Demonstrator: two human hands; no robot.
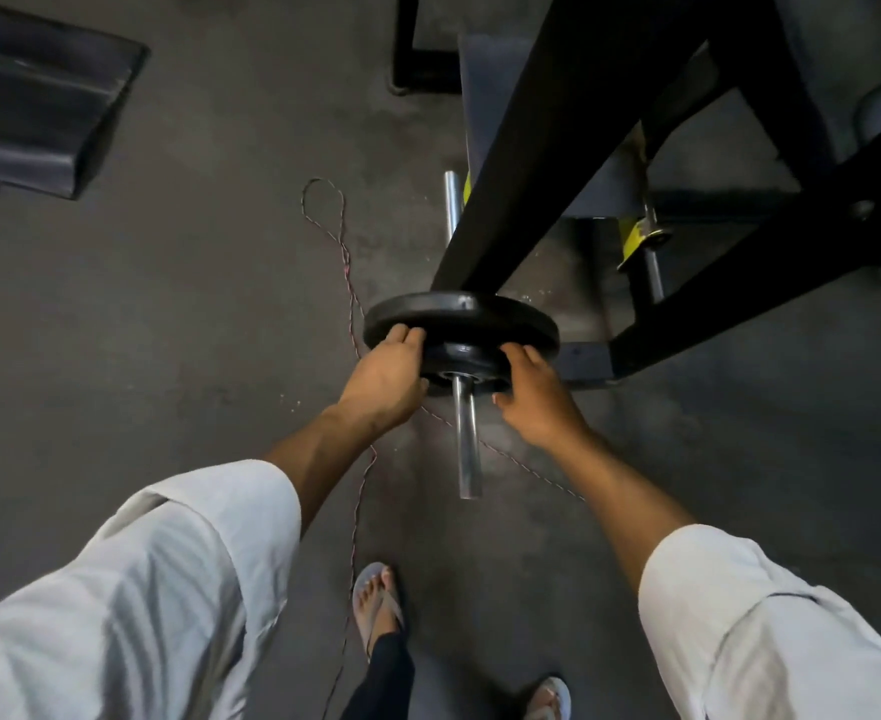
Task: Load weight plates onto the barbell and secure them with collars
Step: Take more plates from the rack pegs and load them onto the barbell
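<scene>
On the steel bar (465, 433) that sticks out toward the viewer sit two black plates, a large plate (461, 317) farther along the bar and a smaller plate (467, 363) pressed against its near face, with the bare end of the bar reaching out from the smaller plate's hole. Left of the bar, the left hand (383, 381) reaches forward on a nearly straight arm, its fingers curled over the rim of the large plate and its thumb lying against the side of the smaller one, so the grip is closed around the large plate's edge. Right of the bar, the right hand (537, 397) comes in palm down with the wrist slightly bent, its fingers curved round the smaller plate's edge and the thumb pointing back toward the bar; this grip clasps the smaller plate. Both forearms are bare below rolled white sleeves (194, 574). Beyond the plates a black frame (573, 137) slants up and away, with yellow fittings (635, 236) on its far side. Under the bar a thin cord (355, 314) trails across the dark floor (168, 330), and nearer than the bar's end two feet in sandals (378, 600) stand on that floor.
</scene>
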